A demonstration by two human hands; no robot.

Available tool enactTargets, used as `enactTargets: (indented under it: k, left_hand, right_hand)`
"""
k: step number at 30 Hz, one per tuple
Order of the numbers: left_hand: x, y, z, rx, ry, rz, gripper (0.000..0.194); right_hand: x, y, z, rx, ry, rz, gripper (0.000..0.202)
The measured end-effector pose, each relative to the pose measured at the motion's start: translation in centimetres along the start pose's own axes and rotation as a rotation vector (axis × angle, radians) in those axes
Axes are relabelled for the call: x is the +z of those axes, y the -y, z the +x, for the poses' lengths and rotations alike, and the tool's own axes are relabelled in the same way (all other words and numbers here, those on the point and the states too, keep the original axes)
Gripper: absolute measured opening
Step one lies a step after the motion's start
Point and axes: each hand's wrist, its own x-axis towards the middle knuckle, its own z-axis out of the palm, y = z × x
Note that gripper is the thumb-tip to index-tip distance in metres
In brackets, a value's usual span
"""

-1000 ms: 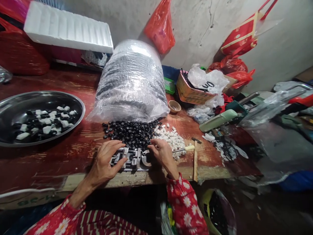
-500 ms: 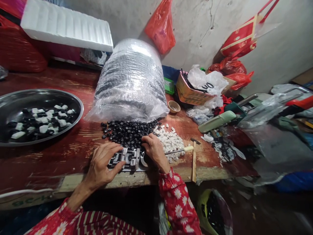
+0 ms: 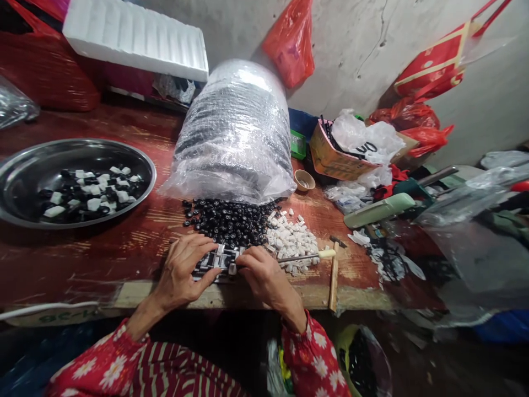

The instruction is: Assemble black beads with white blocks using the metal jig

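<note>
R hand (image 3: pixel 266 277) had come off blk pile (image 3: pixel 231 223) to R end of jig (image 3: pixel 221 256), so work prob. centred there; fingers narrow, can't tell if holding a pc. L hand (image 3: pixel 182 268) held jig btwn thumb & fingers. Wall (image 3: pixel 343 49) rose well beyond fingertips, scuffed table (image 3: pixel 103 248) under them; bag (image 3: pixel 237 127) ahead, pan (image 3: pixel 152 171) well L, hammer (image 3: pixel 334 273) R.

We note a fixture (image 3: pixel 221 256) of bright metal and a basin (image 3: pixel 20 190) of smooth, glossy metal. We find the black parts (image 3: pixel 231 223) shiny and plastic-looking, the white pieces (image 3: pixel 291 237) matt, the tabletop (image 3: pixel 138 248) scuffed wood, the sack (image 3: pixel 237 127) clear, crinkled plastic.
</note>
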Motion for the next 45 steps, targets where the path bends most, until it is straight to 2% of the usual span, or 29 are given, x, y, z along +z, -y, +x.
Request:
enactTargets:
  k: [2, 6, 10, 12, 23, 28, 32, 34, 36, 39, 41, 43, 45]
  left_hand:
    - [0.0, 0.0, 0.0, 0.004, -0.002, -0.001, 0.04]
    - [-0.1, -0.1, 0.0, 0.026, -0.017, -0.008, 0.04]
    - [-0.1, 0.0, 0.1, 0.053, -0.031, -0.002, 0.041]
    - [-0.1, 0.0, 0.1, 0.059, -0.026, -0.001, 0.042]
    - [-0.5, 0.4, -0.3, 0.078, 0.044, -0.021, 0.048]
    - [-0.6, 0.6, -0.4, 0.084, 0.059, -0.033, 0.052]
    - [-0.9, 0.8, -0.3, 0.092, 0.09, -0.04, 0.056]
    - [-1.0, 0.8, -0.2, 0.099, 0.106, -0.033, 0.057]
    - [-1.1, 0.9, 0.0, 0.102, 0.129, -0.017, 0.056]
    - [-1.2, 0.9, 0.4, 0.085, 0.162, -0.002, 0.054]
    - [-1.2, 0.9, 0.5, 0.065, 0.177, -0.003, 0.053]
    - [-1.2, 0.9, 0.6, 0.05, 0.185, -0.005, 0.052]
    - [-1.2, 0.8, 0.6, 0.039, 0.187, -0.004, 0.052]
  right_hand:
    - [0.4, 0.5, -0.2, -0.041, 0.027, -0.045, 0.021]
    - [1.3, 0.5, -0.2, -0.055, 0.002, -0.076, 0.016]
    - [2.5, 0.4, -0.1, -0.076, -0.072, -0.118, 0.008]
    - [3.0, 0.6, 0.0, -0.067, -0.12, -0.144, 0.01]
    - [4.5, 3.5, -0.1, 0.201, -0.182, -0.239, 0.016]
    - [5.3, 3.4, -0.6, 0.201, -0.265, -0.151, 0.02]
    - [3.2, 1.6, -1.9, 0.122, -0.307, -0.055, 0.034]
    - [1.1, -0.3, -3.1, 0.154, -0.394, -0.139, 0.031]
    - [-1.4, -2.8, -4.5, 0.251, -0.478, -0.334, 0.027]
    - [-4.3, -6.8, -7.3, 0.445, -0.376, -0.687, 0.034]
    - [-5.3, -8.6, -9.4, 0.491, -0.277, -0.819, 0.034]
    - [-5.6, -9.1, -11.4, 0.49, -0.214, -0.851, 0.035]
    - [-5.5, -8.5, -13.3, 0.472, -0.179, -0.806, 0.038]
